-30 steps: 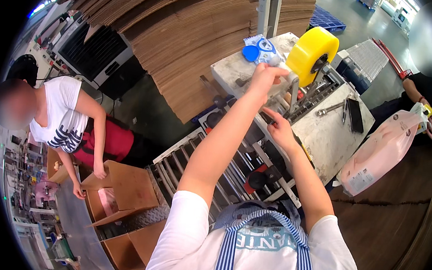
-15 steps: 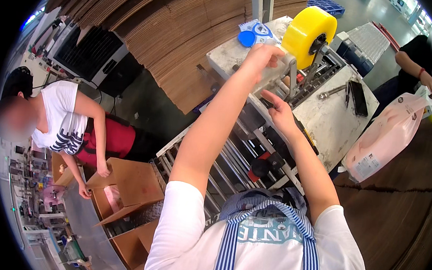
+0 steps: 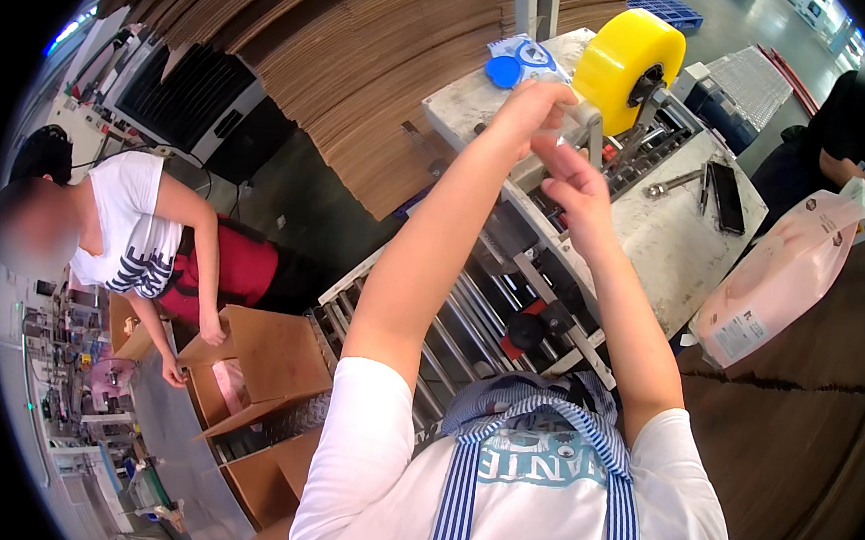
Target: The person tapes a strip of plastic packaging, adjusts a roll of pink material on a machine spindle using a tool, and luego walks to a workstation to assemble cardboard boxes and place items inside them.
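My left hand (image 3: 536,112) is at the far side of the roller machine, fingers bent and drawn together beside a metal bracket (image 3: 590,131). What it grips, if anything, is hidden. Just below, my right hand (image 3: 580,192) points toward the left one, its fingers stretched out and the thumb apart. A small glint shows between the hands, too faint to name. Beyond them a large yellow roll of tape (image 3: 607,70) stands on its hub on the machine (image 3: 644,255).
Left of the roll lie a blue lid (image 3: 504,71) and a white-and-blue packet (image 3: 534,54). A phone (image 3: 726,198) and a wrench (image 3: 674,183) rest at right. A co-worker (image 3: 120,218) handles an open carton (image 3: 276,349); another person stands near a pink bag (image 3: 778,274).
My right hand has moved up and inward, close to my left hand. The left hand has shifted slightly. At right, the other person's arm has changed position near the pink bag.
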A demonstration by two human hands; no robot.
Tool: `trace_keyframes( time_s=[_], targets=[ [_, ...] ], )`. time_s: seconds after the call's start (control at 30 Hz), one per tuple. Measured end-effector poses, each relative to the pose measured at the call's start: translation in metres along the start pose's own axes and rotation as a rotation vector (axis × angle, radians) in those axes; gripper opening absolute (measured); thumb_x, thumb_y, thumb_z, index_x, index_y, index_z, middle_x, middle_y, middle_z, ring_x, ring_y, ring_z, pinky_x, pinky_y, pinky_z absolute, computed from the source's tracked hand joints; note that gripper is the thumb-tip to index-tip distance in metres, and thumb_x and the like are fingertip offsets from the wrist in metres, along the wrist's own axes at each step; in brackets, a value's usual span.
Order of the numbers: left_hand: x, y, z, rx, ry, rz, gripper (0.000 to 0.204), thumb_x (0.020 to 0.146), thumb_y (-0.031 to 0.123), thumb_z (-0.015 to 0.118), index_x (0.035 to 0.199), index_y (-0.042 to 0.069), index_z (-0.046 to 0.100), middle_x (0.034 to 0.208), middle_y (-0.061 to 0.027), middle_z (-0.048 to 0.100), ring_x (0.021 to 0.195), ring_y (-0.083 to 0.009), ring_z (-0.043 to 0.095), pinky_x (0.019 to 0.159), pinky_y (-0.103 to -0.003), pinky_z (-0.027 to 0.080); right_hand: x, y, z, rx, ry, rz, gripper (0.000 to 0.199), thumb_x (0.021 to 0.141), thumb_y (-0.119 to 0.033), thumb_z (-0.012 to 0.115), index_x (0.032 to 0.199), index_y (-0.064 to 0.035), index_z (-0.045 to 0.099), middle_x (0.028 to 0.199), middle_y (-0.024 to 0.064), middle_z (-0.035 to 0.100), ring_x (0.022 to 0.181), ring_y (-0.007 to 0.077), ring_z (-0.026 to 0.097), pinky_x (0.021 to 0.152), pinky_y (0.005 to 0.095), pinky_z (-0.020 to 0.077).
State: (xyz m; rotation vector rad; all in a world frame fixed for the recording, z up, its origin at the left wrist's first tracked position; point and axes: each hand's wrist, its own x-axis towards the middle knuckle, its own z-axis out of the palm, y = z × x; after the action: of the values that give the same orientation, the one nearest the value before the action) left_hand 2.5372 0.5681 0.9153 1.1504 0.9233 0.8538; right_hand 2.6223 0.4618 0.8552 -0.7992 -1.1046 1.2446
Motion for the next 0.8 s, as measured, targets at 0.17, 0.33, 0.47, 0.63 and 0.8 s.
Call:
trace_keyframes(
  time_s=[0.17,0.33,0.47,0.63,0.8],
  targets=[
    [0.005,-0.003,-0.003,-0.048,-0.068,-0.021,0.018,0.068,0.017,0.062,0.074,0.0,0.059,0.07,-0.0078,0.055,0.058,-0.017,0.047,0.059,-0.028,0.04,-0.008,0.0,0.004,0.067,0.065,-0.087,0.068,0.07,0.006,0.048,0.136,0.0007,0.032,0.134,0.0165,0.043,0.13,0.025,0.033,0.106,0.032,0.0239],
    [0.011,-0.007,-0.001,0.056,-0.004,0.029,0.015,0.067,0.02,0.063,0.071,0.006,0.06,0.068,-0.003,0.055,0.061,-0.0136,0.049,0.064,-0.029,0.035,-0.018,0.043,-0.015,-0.32,0.02,-0.011,0.071,0.066,0.011,0.043,0.135,0.0003,0.033,0.135,0.013,0.043,0.13,0.0204,0.034,0.105,0.0294,0.0254],
    [0.019,-0.012,-0.001,-0.063,0.054,-0.064,0.015,0.068,0.025,0.059,0.074,0.011,0.061,0.068,0.0001,0.057,0.063,-0.0117,0.052,0.074,-0.032,0.031,-0.025,0.074,-0.031,-0.606,0.049,0.034,0.071,0.065,0.005,0.045,0.135,-0.0067,0.036,0.128,0.0155,0.05,0.124,0.0247,0.042,0.103,0.0304,0.0294],
    [0.012,-0.028,-0.021,-0.07,0.194,0.04,0.031,0.075,0.029,0.053,0.1,0.011,0.058,0.095,-0.0052,0.062,0.086,-0.0143,0.058,0.083,-0.036,0.028,-0.052,0.081,-0.03,-0.993,0.15,0.13,0.071,0.071,0.003,0.05,0.138,-0.0061,0.028,0.134,0.0186,0.042,0.123,0.0297,0.041,0.1,0.0337,0.0344],
    [-0.04,-0.082,-0.084,-0.132,0.189,0.044,0.024,0.08,0.016,0.051,0.102,0.009,0.057,0.093,-0.0042,0.063,0.08,-0.0113,0.059,0.071,-0.026,0.037,-0.102,0.065,-0.043,-1.539,0.378,-0.088,0.052,0.074,-0.009,0.059,0.125,-0.0077,0.046,0.125,0.02,0.045,0.112,0.0346,0.046,0.094,0.0407,0.0376]
  ],
)
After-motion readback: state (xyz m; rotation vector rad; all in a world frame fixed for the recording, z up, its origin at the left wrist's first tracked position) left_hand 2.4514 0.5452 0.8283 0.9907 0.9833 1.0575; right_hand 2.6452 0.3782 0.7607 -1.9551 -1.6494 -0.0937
